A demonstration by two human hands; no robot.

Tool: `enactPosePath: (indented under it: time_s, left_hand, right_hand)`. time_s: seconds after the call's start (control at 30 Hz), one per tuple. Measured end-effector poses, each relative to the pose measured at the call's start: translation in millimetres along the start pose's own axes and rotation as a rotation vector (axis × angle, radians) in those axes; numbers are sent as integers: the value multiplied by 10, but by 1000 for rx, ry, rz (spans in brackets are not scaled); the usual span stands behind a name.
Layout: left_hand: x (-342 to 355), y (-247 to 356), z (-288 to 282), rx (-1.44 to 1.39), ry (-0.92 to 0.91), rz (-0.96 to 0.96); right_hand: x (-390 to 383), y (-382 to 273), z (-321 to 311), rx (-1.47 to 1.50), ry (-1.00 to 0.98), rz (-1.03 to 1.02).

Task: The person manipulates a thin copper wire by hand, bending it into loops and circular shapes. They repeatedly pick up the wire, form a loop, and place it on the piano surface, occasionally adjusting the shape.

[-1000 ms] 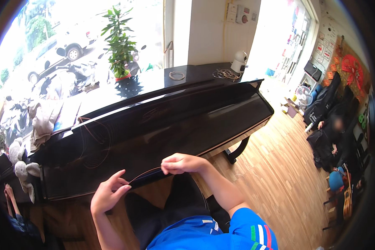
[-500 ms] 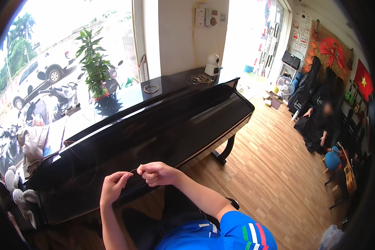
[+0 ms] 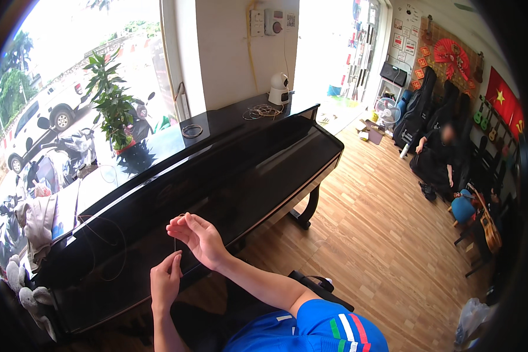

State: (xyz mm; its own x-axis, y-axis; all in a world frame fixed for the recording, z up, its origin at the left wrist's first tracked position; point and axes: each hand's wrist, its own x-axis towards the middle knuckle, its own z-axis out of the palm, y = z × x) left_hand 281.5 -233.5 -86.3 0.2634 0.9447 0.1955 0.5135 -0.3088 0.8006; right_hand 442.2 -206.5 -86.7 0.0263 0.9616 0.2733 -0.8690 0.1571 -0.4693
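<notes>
A thin wire-like string [image 3: 175, 244] runs upward from my left hand [image 3: 166, 280], whose thumb and fingertips are pinched on it. Just above, my right hand [image 3: 200, 240] is open, palm tilted toward the left, with its fingers stretched out. The string's upper part reaches the right fingers; whether they touch it, I cannot make out. Both hands are over the front edge of a black upright piano [image 3: 234, 176] with its lid down. Loose loops of thin string [image 3: 125, 249] lie over the piano's left part.
On the piano top are a coiled ring [image 3: 192, 131], tangled strings [image 3: 261, 111], a white camera [image 3: 279, 89] and a potted plant [image 3: 108, 105]. Grey plush toys [image 3: 32, 296] and a cloth [image 3: 36, 226] are at the left. A person [image 3: 437, 155] sits far right, near a guitar [image 3: 490, 229].
My right hand has uncurled from a closed grip and risen a little. My left hand has dropped slightly below it, still pinching. The view has shifted to the right.
</notes>
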Motion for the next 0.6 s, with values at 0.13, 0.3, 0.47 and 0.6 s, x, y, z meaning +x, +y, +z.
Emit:
enactPosePath:
  time_s: [0.13, 0.3, 0.47, 0.6]
  left_hand:
    - [-106, 109, -28, 138, -84, 85]
    - [-140, 76, -190, 266, -234, 105]
    - [-120, 64, -433, 166, -176, 53]
    - [-35, 55, -485, -22, -166, -3]
  right_hand:
    - [-99, 21, 38, -681, -259, -178]
    - [-85, 13, -66, -1198, -710, -166]
    - [42, -232, 27, -1353, -777, 364]
    - [243, -248, -49, -1142, -918, 709]
